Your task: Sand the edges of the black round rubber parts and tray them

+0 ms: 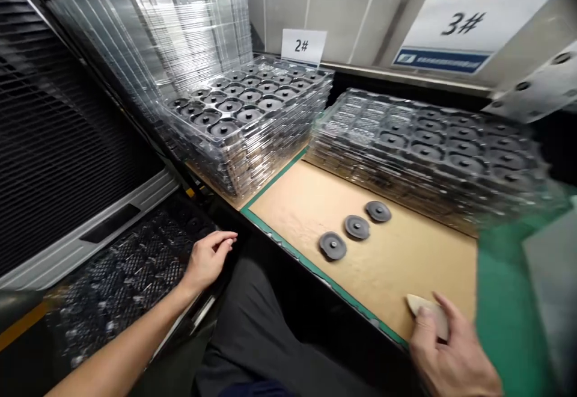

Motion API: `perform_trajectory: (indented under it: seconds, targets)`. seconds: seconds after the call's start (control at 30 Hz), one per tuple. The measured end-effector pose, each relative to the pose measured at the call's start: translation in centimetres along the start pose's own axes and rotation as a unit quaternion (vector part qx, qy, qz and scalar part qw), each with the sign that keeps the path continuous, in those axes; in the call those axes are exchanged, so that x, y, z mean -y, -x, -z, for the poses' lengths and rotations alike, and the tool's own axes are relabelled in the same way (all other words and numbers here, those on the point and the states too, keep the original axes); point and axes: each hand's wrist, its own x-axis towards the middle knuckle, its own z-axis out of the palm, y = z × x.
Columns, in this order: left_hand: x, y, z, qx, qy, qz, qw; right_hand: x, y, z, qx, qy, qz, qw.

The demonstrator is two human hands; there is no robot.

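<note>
My right hand (pixel 451 349) holds a flat, pale, pointed piece (pixel 430 314) between thumb and fingers, low over the right front part of the brown board (pixel 288 198). My left hand (pixel 210 258) is off the board's left front edge, its fingertips pressed together; whether anything small is between them is hidden. Three dark round discs, a near one (pixel 332 246), a middle one (pixel 357 227) and a far one (pixel 378 211), lie in a slanting row on the board, each with a small knob at its centre.
Stacked clear trays with dark discs stand at the back left (pixel 247 108) and back right (pixel 433 144), near signs 2# (pixel 303 47) and 3# (pixel 469 27). More trays (pixel 121 289) are low at left. A green mat (pixel 505 301) borders the board.
</note>
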Motion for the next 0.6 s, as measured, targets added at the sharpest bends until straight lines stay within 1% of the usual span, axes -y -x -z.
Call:
perform_trajectory:
  seconds: [0.1, 0.17, 0.23, 0.3, 0.37, 0.43, 0.47, 0.53, 0.6]
  targets:
    - [-7.1, -0.4, -4.6, 0.06, 0.049, -0.108, 0.991, 0.4, 0.3, 0.4, -0.025, -0.009, 0.034, 0.999]
    - [-10.8, -1.1, -7.6, 0.112, 0.062, -0.17, 0.977, 0.1, 0.4, 0.5, -0.022, -0.014, 0.052, 0.998]
    - [-13.4, -2.0, -10.3, 0.166, 0.061, -0.21, 0.962, -0.3, 0.5, 0.5, -0.019, -0.021, 0.068, 0.997]
    - [-14.9, -2.9, -12.3, 0.215, 0.054, -0.232, 0.947, -0.5, 0.6, 0.5, -0.027, -0.032, 0.086, 0.995]
    - [-15.7, -3.6, -13.4, 0.251, 0.049, -0.239, 0.937, -0.7, 0.4, 0.6, -0.044, -0.05, 0.104, 0.992]
    - [-16.2, -3.8, -13.5, 0.264, 0.05, -0.227, 0.936, -1.0, 0.2, 0.6, -0.062, -0.091, 0.127, 0.986]
    - [-16.3, -3.5, -13.3, 0.259, 0.055, -0.214, 0.94, -1.2, 0.1, 0.5, -0.069, -0.12, 0.14, 0.98]
    - [-16.6, -2.4, -12.7, 0.24, 0.077, -0.171, 0.953, -1.4, 0.3, 0.5, -0.076, -0.178, 0.17, 0.966]
    - [-16.6, -0.4, -12.1, 0.231, 0.119, -0.113, 0.959, -1.0, 1.5, 0.4, -0.06, -0.224, 0.199, 0.952]
